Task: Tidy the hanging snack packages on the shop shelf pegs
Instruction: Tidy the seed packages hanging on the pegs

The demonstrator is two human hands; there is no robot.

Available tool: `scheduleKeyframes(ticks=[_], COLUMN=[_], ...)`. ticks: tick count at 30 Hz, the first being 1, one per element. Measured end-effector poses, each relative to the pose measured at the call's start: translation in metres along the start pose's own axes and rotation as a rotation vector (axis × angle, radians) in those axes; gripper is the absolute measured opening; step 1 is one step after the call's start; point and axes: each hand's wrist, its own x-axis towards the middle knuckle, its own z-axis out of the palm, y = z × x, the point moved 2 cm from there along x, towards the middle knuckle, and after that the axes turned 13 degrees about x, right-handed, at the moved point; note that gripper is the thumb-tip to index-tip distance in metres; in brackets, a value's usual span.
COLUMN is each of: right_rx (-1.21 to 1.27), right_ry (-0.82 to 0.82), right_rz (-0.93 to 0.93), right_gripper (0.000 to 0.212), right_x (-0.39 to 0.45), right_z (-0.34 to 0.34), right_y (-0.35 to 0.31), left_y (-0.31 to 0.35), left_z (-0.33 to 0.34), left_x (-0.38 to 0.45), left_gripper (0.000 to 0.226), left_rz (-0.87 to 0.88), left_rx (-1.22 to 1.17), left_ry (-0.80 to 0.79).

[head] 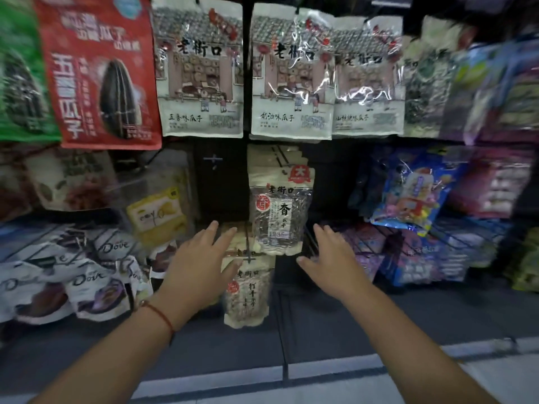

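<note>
Now, hands: left hand (201, 258) and right hand (329, 258), both spread, empty.
Between them: seed packet (280, 211) hanging on its peg.

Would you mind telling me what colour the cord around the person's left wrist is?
Red: the thin cord circles the left wrist, seen best in the head view.

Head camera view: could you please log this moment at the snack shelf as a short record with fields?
setting: shop shelf with snack bags hanging on pegs
left hand: open, fingers spread, in front of a pale seed bag
right hand: open, holds nothing
between the hands: clear-window seed bag, hanging
top row: red bag, three matching pale bags
lower left: chocolate bags
empty peg: left of the centre column
</note>
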Motion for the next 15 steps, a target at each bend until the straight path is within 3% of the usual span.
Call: scheduleKeyframes(ticks=[7,15], right_rx=[0.002,0.116], right_ry=[-0.057,0.011], right_rz=[0.038,0.054], right_gripper=[0.079,0.077], right_x=[0.004,0.083], right_z=[0.025,0.057], right_y=[0.016,0.051], left_y=[0.001,0.018], left_z=[0.024,0.089], left_x=[-0.003,0.086], left_gripper=[0.065,0.066], left_rz=[-0.042,-0.094], left_rx=[-0.039,-0.237], left_ry=[-0.056,-0.042])
